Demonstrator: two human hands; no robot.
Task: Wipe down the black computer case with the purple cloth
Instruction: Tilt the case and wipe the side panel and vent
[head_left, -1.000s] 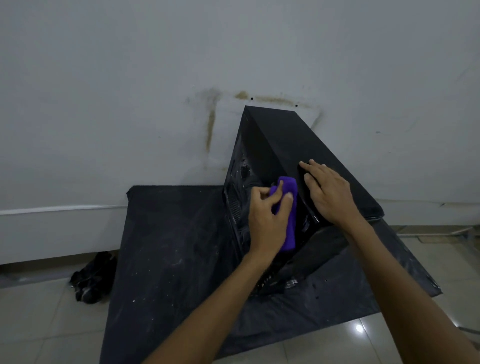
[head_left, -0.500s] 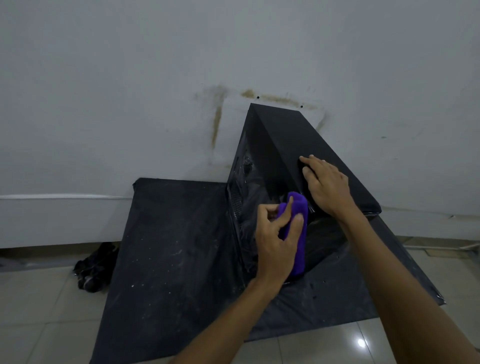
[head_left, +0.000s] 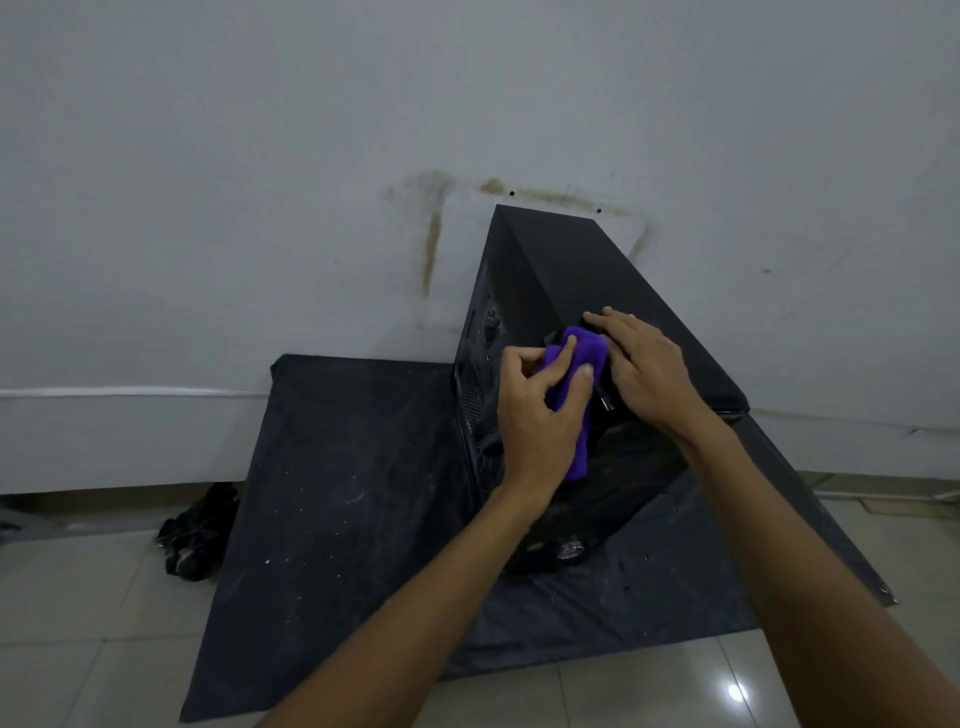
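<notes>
Mid-wipe on the case's side, just below its top edge.
The left hand (head_left: 540, 415) grips the bunched purple cloth (head_left: 586, 357), fingers curled over it, pressing it to the black computer case (head_left: 561, 260), which stands on a black sheet (head_left: 337, 493) by the wall; the right hand (head_left: 647, 371) lies flat on top, steadying. The next move likely needs a firm downward stroke.

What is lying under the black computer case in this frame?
A speckled black sheet, spread over the tiled floor, lies under the black computer case. The case itself covers the patch directly beneath it, so anything else there cannot be seen.
</notes>
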